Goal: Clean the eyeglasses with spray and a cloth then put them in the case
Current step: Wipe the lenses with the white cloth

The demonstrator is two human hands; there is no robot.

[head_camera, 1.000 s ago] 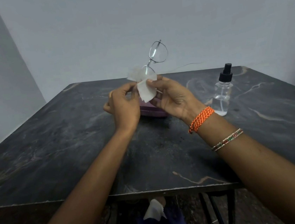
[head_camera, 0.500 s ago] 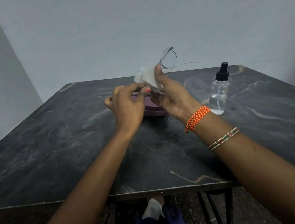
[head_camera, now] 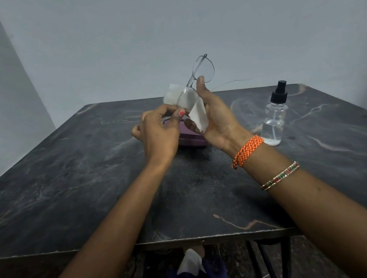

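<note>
I hold thin metal-framed eyeglasses [head_camera: 202, 70] upright above the middle of the dark marble table [head_camera: 91, 183]. My left hand [head_camera: 159, 134] pinches the lower lens rim from the left. My right hand [head_camera: 214, 117] holds a white cloth [head_camera: 198, 116] against the lower lens, thumb raised beside the bridge; part of the cloth shows behind the lens. The upper lens stands free against the wall. A purple case [head_camera: 191, 139] lies on the table below and behind my hands, mostly hidden. A clear spray bottle [head_camera: 275, 117] with a black nozzle stands upright to the right.
The table's front edge [head_camera: 189, 238] runs across the lower frame, with black metal legs under it. A scrap of white cloth lies on blue fabric below the table edge. A grey wall stands close behind the table.
The glasses have tilted back up, so the lower lens now shows in front of the cloth. My left thumb has moved up to the lens rim. The bottle and case have not moved.
</note>
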